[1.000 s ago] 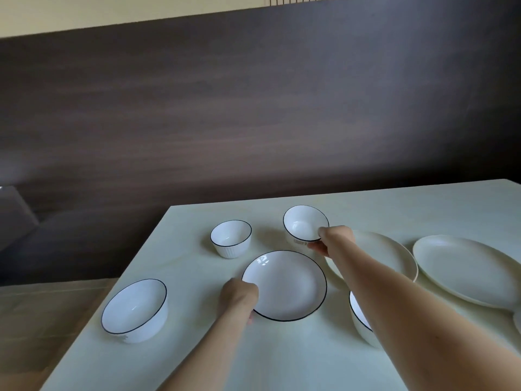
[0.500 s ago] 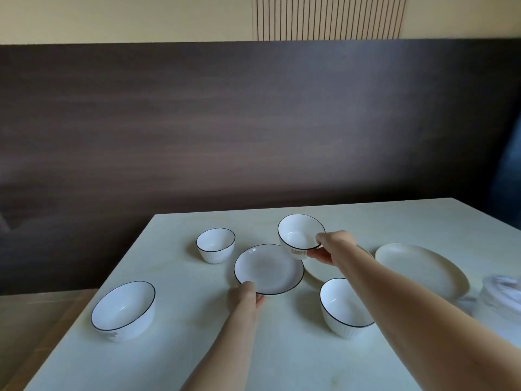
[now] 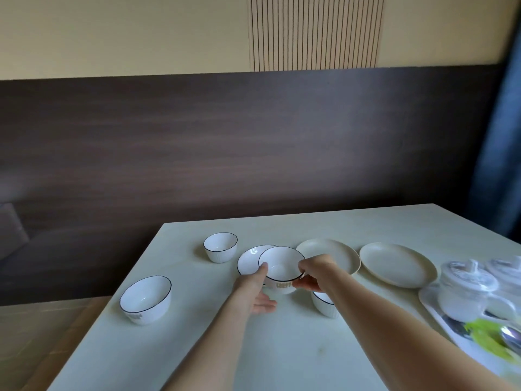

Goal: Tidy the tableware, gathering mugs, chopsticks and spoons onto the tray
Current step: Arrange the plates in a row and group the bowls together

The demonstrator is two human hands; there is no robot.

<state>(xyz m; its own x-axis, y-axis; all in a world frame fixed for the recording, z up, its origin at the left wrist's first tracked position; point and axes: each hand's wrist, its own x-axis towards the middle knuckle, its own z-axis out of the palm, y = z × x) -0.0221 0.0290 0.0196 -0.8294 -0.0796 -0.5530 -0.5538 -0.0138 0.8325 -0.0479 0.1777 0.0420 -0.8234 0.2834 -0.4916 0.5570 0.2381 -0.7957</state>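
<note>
The right hand (image 3: 313,275) grips the rim of a white black-rimmed ceramic bowl (image 3: 282,268), held above a white black-rimmed plate (image 3: 249,259). The left hand (image 3: 253,289) touches the bowl's near side with straight fingers. A white tray (image 3: 431,303) at the table's right edge holds lidded clear glass mugs (image 3: 466,289).
</note>
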